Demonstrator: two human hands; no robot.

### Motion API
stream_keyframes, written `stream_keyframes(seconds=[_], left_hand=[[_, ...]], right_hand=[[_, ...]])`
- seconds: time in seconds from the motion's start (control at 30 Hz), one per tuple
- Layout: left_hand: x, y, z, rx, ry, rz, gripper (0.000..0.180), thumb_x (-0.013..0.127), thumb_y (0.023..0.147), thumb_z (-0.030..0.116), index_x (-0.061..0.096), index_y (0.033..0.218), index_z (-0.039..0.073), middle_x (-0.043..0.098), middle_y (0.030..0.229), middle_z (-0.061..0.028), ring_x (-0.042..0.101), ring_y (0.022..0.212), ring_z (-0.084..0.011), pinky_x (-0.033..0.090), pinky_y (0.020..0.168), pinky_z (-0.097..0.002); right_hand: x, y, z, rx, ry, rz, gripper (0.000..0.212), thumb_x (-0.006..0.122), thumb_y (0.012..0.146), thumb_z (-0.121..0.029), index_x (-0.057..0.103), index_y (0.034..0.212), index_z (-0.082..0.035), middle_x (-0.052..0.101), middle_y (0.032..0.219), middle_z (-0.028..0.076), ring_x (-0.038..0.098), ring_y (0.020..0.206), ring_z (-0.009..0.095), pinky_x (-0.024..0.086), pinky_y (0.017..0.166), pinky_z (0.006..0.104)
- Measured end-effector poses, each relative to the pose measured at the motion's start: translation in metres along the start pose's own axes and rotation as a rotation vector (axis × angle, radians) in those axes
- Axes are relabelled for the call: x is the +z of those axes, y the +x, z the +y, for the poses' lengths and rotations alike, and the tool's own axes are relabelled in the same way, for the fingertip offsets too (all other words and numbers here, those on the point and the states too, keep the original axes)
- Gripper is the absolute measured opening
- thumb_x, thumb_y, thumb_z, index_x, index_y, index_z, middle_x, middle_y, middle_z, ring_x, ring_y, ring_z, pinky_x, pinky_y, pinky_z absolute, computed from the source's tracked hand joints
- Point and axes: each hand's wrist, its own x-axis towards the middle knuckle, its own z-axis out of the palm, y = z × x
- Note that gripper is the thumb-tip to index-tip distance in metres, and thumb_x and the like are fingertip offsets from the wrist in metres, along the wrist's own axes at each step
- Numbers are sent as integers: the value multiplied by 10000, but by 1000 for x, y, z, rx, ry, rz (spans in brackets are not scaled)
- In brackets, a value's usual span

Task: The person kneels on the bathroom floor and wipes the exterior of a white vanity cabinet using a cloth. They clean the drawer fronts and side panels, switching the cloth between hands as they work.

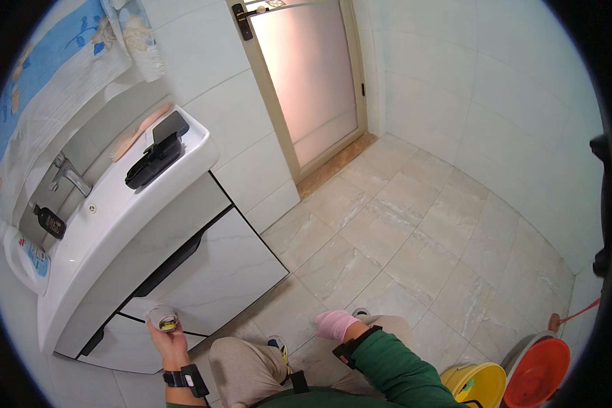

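Note:
My left hand (166, 343) is closed around a small round container (163, 318) with a pale side and a dark-rimmed top showing yellow. It is held in front of the vanity cabinet (204, 262), close to its lower drawer fronts. Something pink (336, 324) covers my right hand (345, 328), a glove or a cloth; I cannot tell which. The fingers underneath are hidden. That hand is over the tiled floor, in front of my knees. Each wrist has a black strap, and a green sleeve covers my right forearm.
The white washbasin (197, 146) carries a hairbrush (139, 132), a black case (155, 161), a flat dark device (171, 128), a dark bottle (50, 223) and a white jug (26, 262). A yellow bucket (500, 374) and red basin (537, 374) stand lower right. A door (306, 81) is at the back.

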Motion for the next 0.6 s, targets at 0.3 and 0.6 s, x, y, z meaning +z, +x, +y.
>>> stream_keyframes(seconds=[0.3, 0.6], left_hand=[[22, -6, -42, -43, 48, -192, 285, 478, 998, 344, 578, 1125, 110, 640, 1059, -34, 623, 942, -189, 516, 786, -350], [146, -64, -142, -253, 152, -470, 228, 504, 986, 263, 571, 1116, 88, 638, 1066, -49, 624, 965, -197, 525, 788, -366]], right_hand=[[-2, -2, -8, -56, 3, 30, 355, 572, 834, -319, 692, 1034, -52, 672, 1099, 163, 634, 1035, 348, 510, 856, 441], [-4, -3, -9, -32, -4, 0, 335, 575, 835, -306, 700, 1014, -51, 679, 1079, 157, 640, 1017, 346, 514, 840, 439]])
